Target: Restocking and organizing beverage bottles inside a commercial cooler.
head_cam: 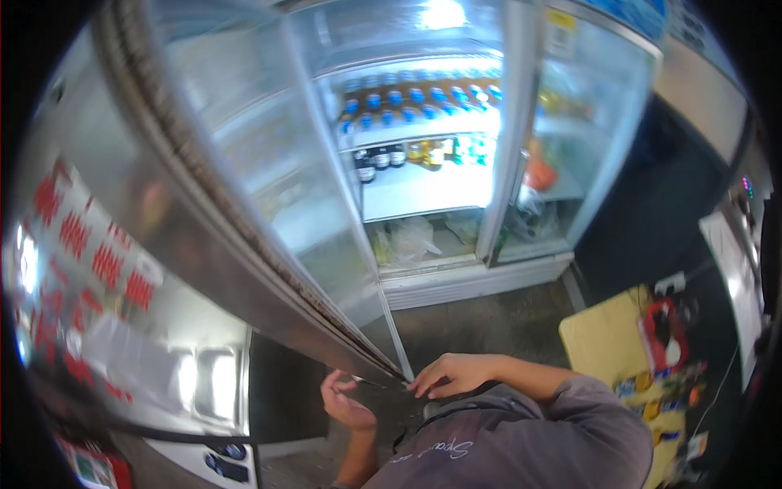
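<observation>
A glass-door drinks refrigerator [427,287] stands in front of me, its left door [293,202] swung out towards me. Blue-capped bottles [415,113] line its upper shelf, with dark bottles [380,160] and yellow ones [431,153] on the shelf beneath. Plastic bags [415,237] lie at the bottom. The fingertips of my right hand [455,374] are at the lower end of the door's edge. My left hand [347,400], fingers apart and curled, is just beside the same end on its outer side; whether it touches the door cannot be told.
To the right is a yellow table [602,330] with a red tray [666,336] and small packets. The refrigerator's right glass door [580,147] is shut. At left are a glass panel with red writing [101,257] and a metal counter with rectangular basins [214,385]. Black footwear [229,467] lies below.
</observation>
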`<state>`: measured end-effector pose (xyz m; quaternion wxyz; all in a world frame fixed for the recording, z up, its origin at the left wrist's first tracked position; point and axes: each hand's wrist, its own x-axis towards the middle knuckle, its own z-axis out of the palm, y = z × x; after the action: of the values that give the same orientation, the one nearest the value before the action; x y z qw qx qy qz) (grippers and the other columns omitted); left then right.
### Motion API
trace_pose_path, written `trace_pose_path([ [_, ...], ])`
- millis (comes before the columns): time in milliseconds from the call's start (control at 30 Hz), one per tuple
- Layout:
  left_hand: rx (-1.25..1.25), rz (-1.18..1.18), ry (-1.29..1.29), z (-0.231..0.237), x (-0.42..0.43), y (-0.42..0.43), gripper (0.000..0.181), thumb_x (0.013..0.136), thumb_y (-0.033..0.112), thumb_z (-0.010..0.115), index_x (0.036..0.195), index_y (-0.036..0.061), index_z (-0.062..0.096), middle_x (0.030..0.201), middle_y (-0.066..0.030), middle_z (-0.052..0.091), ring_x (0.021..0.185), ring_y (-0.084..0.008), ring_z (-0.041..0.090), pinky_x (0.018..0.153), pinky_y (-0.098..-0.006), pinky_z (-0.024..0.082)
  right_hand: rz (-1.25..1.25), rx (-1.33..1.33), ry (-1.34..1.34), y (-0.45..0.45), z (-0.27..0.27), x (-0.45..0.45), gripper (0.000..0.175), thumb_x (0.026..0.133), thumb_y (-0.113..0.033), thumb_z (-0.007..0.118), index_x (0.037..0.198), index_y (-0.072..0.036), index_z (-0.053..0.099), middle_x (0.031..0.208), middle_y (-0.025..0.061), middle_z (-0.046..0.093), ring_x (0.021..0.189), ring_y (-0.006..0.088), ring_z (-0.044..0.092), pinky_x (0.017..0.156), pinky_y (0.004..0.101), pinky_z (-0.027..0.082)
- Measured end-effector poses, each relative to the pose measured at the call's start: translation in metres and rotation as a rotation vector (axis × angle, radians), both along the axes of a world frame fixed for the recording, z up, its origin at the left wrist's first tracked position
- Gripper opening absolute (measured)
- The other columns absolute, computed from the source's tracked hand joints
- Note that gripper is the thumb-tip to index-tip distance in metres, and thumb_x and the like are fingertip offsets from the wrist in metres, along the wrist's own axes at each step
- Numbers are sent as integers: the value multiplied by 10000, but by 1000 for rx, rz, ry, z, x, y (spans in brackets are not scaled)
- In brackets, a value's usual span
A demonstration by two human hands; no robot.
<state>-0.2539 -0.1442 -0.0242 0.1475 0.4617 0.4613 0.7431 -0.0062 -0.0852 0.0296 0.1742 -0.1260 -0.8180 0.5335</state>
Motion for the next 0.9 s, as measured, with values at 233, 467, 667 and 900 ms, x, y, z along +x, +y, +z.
trace_pose_path([
  [233,-85,-466,216,17,87,32,562,949,432,454,1130,-87,572,1057,-216,643,783,-242,667,837,-357,481,-93,-242,-36,-6,-7,96,381,908,-133,646,1278,-45,620,1569,108,359,889,154,670,778,310,535],
  [467,-20,-695,402,47,171,92,439,888,308,581,1127,-60,587,1014,-203,668,911,-265,637,904,-393,440,-458,-269,128,9,-29,183,380,918,-85,636,1292,-25,603,1569,146,344,946,141,668,815,313,540],
  [667,78,-723,504,61,241,139,335,774,95,611,1091,-15,605,890,-128,713,928,-293,628,934,-411,407,-1017,-287,269,68,-54,229,324,877,-23,642,1200,-9,634,1117,102,667,866,131,693,716,257,525],
  [900,2,-637,592,59,282,183,321,768,72,627,1083,11,607,877,-115,709,885,-277,639,918,-398,410,-1074,-427,397,160,-58,272,321,908,-26,619,1227,-52,626,1044,92,681,867,130,676,679,262,513],
])
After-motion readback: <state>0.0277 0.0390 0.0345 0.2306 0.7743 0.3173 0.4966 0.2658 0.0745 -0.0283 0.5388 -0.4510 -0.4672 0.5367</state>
